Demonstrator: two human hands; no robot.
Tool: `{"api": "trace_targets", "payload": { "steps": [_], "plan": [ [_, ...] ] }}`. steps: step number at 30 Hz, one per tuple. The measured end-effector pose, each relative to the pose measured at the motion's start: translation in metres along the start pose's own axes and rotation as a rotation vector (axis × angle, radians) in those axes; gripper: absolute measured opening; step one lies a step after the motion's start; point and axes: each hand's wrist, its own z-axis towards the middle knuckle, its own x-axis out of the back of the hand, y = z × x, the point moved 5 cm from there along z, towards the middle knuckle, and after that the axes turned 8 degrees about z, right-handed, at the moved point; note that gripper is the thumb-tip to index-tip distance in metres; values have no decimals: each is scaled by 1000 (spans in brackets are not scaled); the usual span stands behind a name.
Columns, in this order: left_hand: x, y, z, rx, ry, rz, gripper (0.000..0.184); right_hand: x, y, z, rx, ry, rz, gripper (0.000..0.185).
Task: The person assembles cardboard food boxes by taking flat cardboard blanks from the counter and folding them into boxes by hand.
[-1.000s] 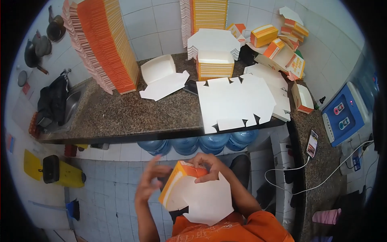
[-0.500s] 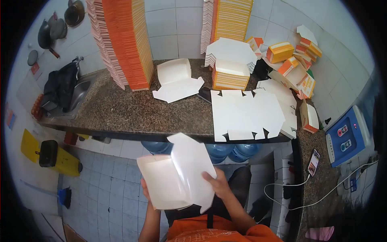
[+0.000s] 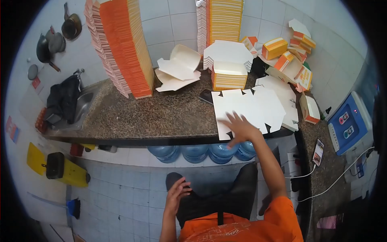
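Observation:
My right hand (image 3: 242, 129), fingers spread and holding nothing, is over the near edge of a flat white cardboard box blank (image 3: 250, 107); whether it touches the blank I cannot tell. Above my lap, my left hand (image 3: 177, 193) is empty, its fingers loosely bent and apart. Two folded white boxes (image 3: 181, 66) with raised lids lie on the counter, one tilted over the other. Behind the blank stands a short stack of nested yellow-sided boxes (image 3: 229, 80) with a white lid flap up.
A tall leaning stack of orange boxes (image 3: 121, 48) and another yellow stack (image 3: 224, 22) stand against the tiled wall. Loose boxes (image 3: 275, 48) pile at the right corner. A dark phone (image 3: 206, 96) lies beside the blank. Blue water bottles (image 3: 195, 153) sit under the counter (image 3: 161, 117).
The white box I held in both hands now appears on the counter, over the other folded one. My right hand has moved up to the flat blank; my left is empty above my lap.

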Motion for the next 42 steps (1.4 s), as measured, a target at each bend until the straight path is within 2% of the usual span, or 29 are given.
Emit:
{"api": "trace_targets", "payload": {
  "steps": [1,2,3,4,6,7,8,10,12,14,18,21,22,23,24,25,26,28,29,30,32,34,35,36,37,38,39,40,42],
  "plan": [
    [6,-11,-2,52,22,42,52,-5,12,-16,3,-16,-7,50],
    [11,-19,-3,107,41,90,51,-12,27,-33,-104,-83,296,44],
    [12,-23,-3,135,43,123,48,-18,38,-44,-214,-146,596,38],
    [8,-24,-1,145,37,115,48,12,42,-42,-440,-256,634,26],
    [2,-15,4,119,11,156,47,61,36,-62,-335,448,602,24],
    [-1,-12,10,82,-28,184,65,96,15,-66,-229,608,401,23],
    [-2,-6,16,81,-29,182,65,98,-2,-80,-172,624,363,20],
    [-15,20,28,-56,-202,-320,83,88,-59,-103,-113,467,364,12],
    [-14,38,40,-77,-275,-416,95,65,-115,-123,35,325,482,13],
    [24,28,59,-116,-72,-614,85,37,-148,-141,-28,123,643,21],
    [78,-17,86,53,-206,-592,58,-16,-142,-170,-304,207,1044,17],
    [68,-33,79,363,-8,-235,37,-70,-135,-201,-535,290,1698,19],
    [64,-29,81,366,-8,-227,37,-91,-139,-210,-546,305,2028,24],
    [60,-29,81,420,-96,22,35,-95,-141,-209,-552,309,2034,24],
    [56,-32,77,471,-185,270,32,-99,-137,-210,-609,532,2233,33],
    [42,-35,74,376,-110,309,32,-104,-130,-212,-662,771,2412,43],
    [28,-31,66,362,-66,283,29,-121,-118,-215,-756,875,2244,62],
    [24,-36,55,337,-75,341,31,-154,-121,-222,-1198,327,2377,68],
    [24,-41,51,335,-84,345,31,-171,-121,-238,-1328,0,1957,59],
    [28,-45,46,296,-48,361,38,-170,-123,-239,-1334,10,1956,59],
    [30,-49,40,253,-20,386,45,-154,-133,-217,-1036,-88,1677,45],
    [27,-22,23,-272,406,1068,66,-108,-159,-180,-736,223,1439,33],
    [12,-22,21,-88,185,811,82,-74,-176,-155,-791,-20,1421,33],
    [-7,-11,11,-77,181,820,82,-64,-202,-139,-656,-14,1529,40],
    [-34,1,0,-127,112,642,80,-39,-225,-125,-504,-220,1737,53],
    [-52,16,-4,-186,44,460,78,-44,-248,-114,-59,-154,1866,72],
    [-38,26,-1,38,106,575,53,-35,-254,-114,-49,-178,1853,88],
    [-28,34,0,32,103,579,53,-14,-249,-109,-47,-170,1850,88],
    [-12,46,1,-35,196,42,31,6,-237,-104,-10,-498,917,96]
  ]
}}
